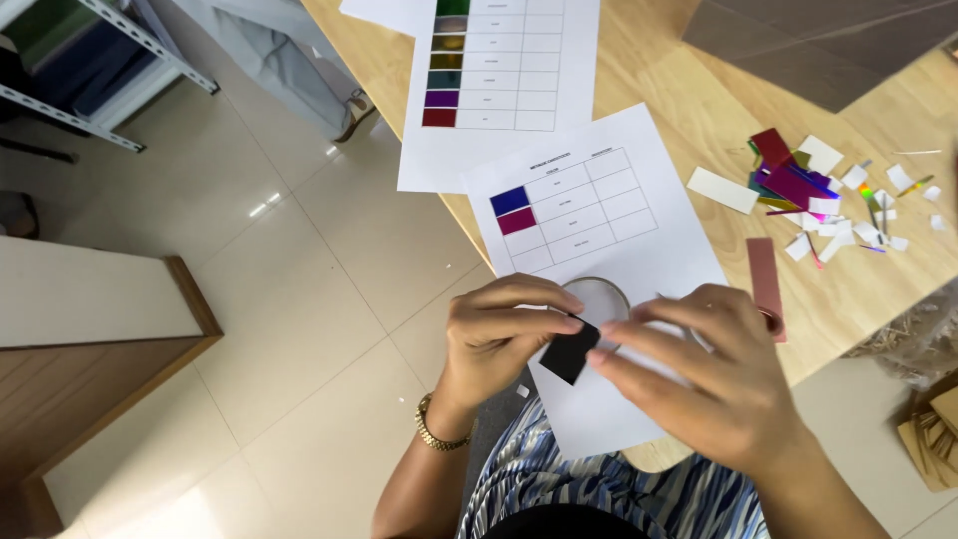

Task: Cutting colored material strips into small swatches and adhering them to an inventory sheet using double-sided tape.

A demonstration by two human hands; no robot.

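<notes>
We hold a small black square (570, 351) between both hands, just over the near edge of the table (689, 90). It looks flat and thin, matte black, tilted so one corner points down toward our lap. Our left hand (499, 334) is closed on its upper edge, thumb and fingertips pinching it. Our right hand (714, 374) meets it from the other side, fingers curled, with the fingertips touching the square's right corner; we cannot tell how firmly that hand grips.

Behind the square lies a round tape roll (599, 297), mostly hidden by our fingers, resting on a white sheet (609, 210) with a printed grid. Two colour chips, one blue (510, 201) and one magenta (517, 221), sit in the grid's left column. A second sheet (499, 90) lies farther up the table with a column of coloured chips. To the right, a pink strip (765, 284) lies just beside our right hand, and beyond it a pile of scraps (813, 195) in purple, red, green and white is scattered on the wood. A dark board (828, 40) lies at the far corner.
</notes>
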